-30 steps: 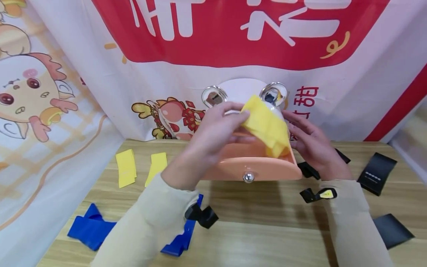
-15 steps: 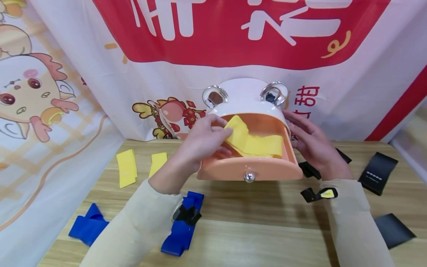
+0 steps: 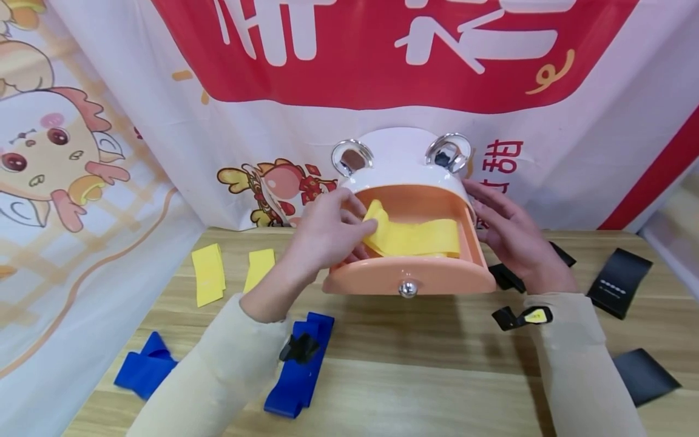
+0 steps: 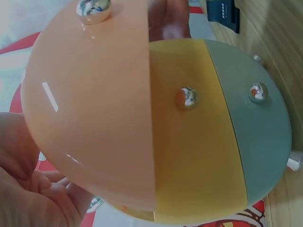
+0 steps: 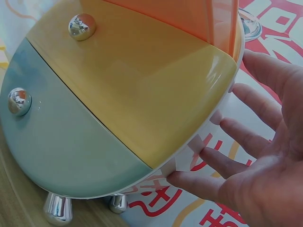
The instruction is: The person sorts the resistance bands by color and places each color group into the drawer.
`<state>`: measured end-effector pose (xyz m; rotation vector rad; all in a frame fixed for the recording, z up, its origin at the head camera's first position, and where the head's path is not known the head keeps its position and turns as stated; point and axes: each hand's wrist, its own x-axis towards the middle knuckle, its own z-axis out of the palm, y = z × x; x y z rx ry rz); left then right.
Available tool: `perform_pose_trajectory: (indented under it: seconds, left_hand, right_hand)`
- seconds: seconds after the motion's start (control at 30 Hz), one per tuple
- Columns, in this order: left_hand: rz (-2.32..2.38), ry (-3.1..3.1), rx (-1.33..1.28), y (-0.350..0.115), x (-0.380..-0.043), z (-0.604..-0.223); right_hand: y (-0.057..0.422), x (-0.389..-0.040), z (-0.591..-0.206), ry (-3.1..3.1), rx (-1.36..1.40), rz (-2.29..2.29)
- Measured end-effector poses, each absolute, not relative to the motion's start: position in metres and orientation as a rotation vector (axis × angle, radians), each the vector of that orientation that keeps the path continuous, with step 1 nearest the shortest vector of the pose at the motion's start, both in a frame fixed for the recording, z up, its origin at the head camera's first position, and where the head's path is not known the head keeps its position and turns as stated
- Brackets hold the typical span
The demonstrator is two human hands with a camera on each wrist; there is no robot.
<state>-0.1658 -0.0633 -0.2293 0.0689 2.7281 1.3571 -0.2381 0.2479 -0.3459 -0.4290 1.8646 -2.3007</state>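
A rounded white storage cabinet (image 3: pixel 405 152) stands at the back of the table with its peach top drawer (image 3: pixel 437 276) pulled out. Inside lies a yellow resistance band (image 3: pixel 420 238), folded flat, one end standing up at the left. My left hand (image 3: pixel 332 230) reaches over the drawer's left side and pinches that end between thumb and fingers. In the left wrist view, the drawer front hides the band. My right hand (image 3: pixel 510 237) steadies the cabinet's right side, its spread fingertips (image 5: pixel 187 178) against the white shell.
Two yellow bands (image 3: pixel 208 276) lie left of the cabinet, with blue bands (image 3: pixel 300 367) nearer the front. Black bands (image 3: pixel 619 282) lie at the right. Below the peach drawer are a closed yellow drawer (image 4: pixel 194 142) and green drawer (image 4: pixel 258 137). A printed cloth (image 3: pixel 262 133) hangs behind.
My left hand has carried the yellow band from above the drawer down into it and leftward, and the band now lies flatter. My right hand has stayed at the cabinet's side.
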Motion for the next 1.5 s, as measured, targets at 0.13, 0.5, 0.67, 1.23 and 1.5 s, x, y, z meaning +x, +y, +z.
perform_pose_trajectory:
  seconds: [0.13, 0.5, 0.67, 1.23, 1.5]
  left_hand:
    - [1.326, 2.833, 0.092, -0.065, -0.167, -0.232]
    - [1.469, 2.981, 0.11, -0.085, -0.166, -0.235]
    - [1.719, 2.78, 0.059, -0.107, -0.165, -0.236]
    - [1.589, 2.744, -0.221, -0.222, -0.152, -0.313]
    - [1.596, 2.678, -0.381, -0.263, -0.169, -0.356]
  right_hand:
    - [0.247, -0.239, -0.347, 1.85, -0.461, -2.313]
    - [0.242, -0.24, -0.348, 1.87, -0.486, -2.296]
    - [0.241, -0.239, -0.348, 1.867, -0.49, -2.294]
    - [0.246, -0.237, -0.352, 1.894, -0.446, -2.291]
    - [0.247, -0.237, -0.351, 1.909, -0.43, -2.285]
